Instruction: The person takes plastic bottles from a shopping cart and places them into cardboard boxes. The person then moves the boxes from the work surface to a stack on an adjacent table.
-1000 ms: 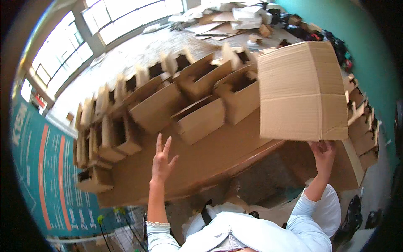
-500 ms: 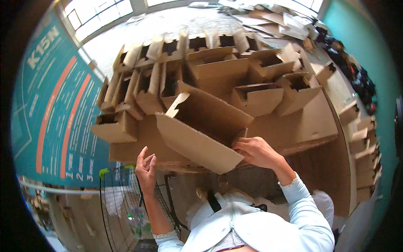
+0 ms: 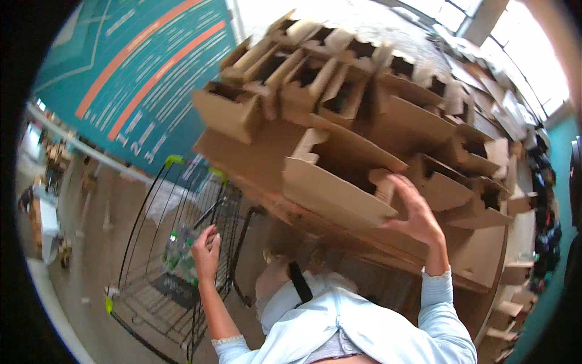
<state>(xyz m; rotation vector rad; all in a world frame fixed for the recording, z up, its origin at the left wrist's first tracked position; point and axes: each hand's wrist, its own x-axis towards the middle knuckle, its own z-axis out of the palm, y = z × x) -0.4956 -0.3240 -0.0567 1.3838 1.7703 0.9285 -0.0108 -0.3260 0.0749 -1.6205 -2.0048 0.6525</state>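
Brown box, teal banner (orange-striped)

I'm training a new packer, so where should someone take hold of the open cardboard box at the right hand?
Probably by the right end flap, coming from the right. The open cardboard box faces up, and this flap stands upright, so thumb and fingers could pinch across it. The right hand is at that end.

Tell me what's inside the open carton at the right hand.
Inside the open carton, bare inner wall and end flaps show. The near panel hides its floor; the right hand partly covers one end.
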